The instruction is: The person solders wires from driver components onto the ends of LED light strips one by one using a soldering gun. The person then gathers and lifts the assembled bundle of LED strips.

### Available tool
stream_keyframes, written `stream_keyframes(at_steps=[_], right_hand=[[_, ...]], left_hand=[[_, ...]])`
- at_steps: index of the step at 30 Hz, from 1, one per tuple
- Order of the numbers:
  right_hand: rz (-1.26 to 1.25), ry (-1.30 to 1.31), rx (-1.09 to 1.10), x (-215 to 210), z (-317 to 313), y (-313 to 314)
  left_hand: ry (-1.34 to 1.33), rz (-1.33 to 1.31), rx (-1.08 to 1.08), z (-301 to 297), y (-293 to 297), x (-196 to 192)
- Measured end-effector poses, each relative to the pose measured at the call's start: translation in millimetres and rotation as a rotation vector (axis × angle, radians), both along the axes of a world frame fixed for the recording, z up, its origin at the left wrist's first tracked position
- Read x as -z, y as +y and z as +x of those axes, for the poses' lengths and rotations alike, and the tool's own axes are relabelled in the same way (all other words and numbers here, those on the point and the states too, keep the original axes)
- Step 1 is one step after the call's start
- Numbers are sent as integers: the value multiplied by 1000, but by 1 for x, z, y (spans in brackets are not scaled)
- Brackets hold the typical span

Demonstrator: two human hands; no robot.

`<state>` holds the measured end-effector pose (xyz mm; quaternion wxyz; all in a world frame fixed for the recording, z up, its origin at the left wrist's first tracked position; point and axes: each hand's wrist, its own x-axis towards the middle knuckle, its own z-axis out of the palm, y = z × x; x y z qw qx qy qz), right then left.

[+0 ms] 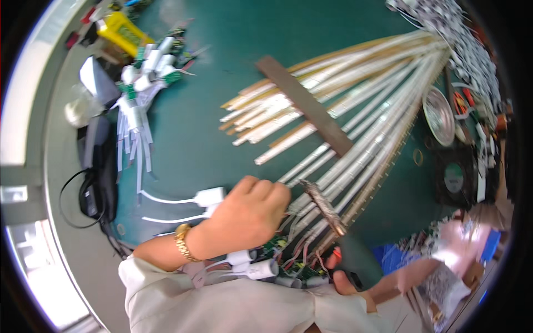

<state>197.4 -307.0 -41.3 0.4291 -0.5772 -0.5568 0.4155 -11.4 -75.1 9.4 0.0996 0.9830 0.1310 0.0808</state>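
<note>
My left hand [247, 213], a gold watch [183, 242] on its wrist, is closed near the near ends of long, thin white strips [361, 133]. What its fingers pinch is hidden. My right hand [344, 280] grips the dark green handle of a soldering iron [358, 263], partly hidden behind that handle. The iron's discoloured metal shaft points up and left across the strips, toward my left fingers. Between my hands and body lie white cylindrical parts [261, 270] with green circuit boards and thin wires. Two white pieces with cables [210, 196] lie just left of my left hand.
A brown flat bar [305, 105] lies across the fanned strips on the green table mat [216, 61]. More white cylinders with boards [150, 69] and a yellow bottle [123, 33] are at far left. A round metal dish [438, 115] and a black fan [454, 177] stand right.
</note>
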Motion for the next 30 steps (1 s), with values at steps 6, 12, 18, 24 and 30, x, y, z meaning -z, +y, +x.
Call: stream_keyframes(at_steps=[6, 12, 18, 24, 30], right_hand=[[-55, 119, 79, 14, -2, -12], [-99, 215, 215, 18, -8, -20], [-174, 344, 374, 30, -15, -32], [-149, 308, 321, 33, -10, -34], [-65, 245, 276, 39, -11, -33]], left_hand=[[-51, 166, -32, -7, -9, 10], [-46, 190, -28, -7, -10, 10], [-8, 162, -55, -8, -11, 8], [-62, -63, -23, -34, 10, -36], [-88, 300, -950, -117, 180, -50]])
